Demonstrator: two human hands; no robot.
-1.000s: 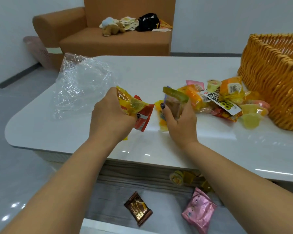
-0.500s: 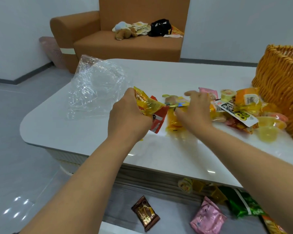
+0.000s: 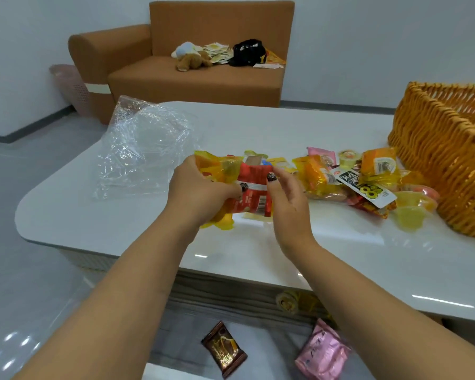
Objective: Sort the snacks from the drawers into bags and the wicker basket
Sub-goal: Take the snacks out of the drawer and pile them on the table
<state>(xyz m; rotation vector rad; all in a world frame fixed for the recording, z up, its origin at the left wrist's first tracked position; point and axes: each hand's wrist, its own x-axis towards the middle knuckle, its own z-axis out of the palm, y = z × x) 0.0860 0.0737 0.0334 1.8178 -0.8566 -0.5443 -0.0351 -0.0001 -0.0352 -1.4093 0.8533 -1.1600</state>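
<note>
My left hand (image 3: 200, 192) grips a bundle of snack packets (image 3: 239, 185), yellow wrappers with a red packet on top, just above the white table (image 3: 244, 250). My right hand (image 3: 287, 201) is beside it, thumb and fingertips touching the red packet's right edge. A crumpled clear plastic bag (image 3: 146, 149) lies to the left. More snacks (image 3: 368, 176), orange packets and jelly cups, are piled to the right, against the wicker basket (image 3: 447, 157).
Below the table edge an open drawer (image 3: 258, 349) holds a brown packet (image 3: 224, 349), a pink packet (image 3: 322, 352) and a few yellow sweets. A brown sofa (image 3: 198, 58) with a soft toy and a black bag stands behind the table.
My right hand let go of the packet it held and came back left to the bundle in my left hand. The red packet now lies on top of that bundle.
</note>
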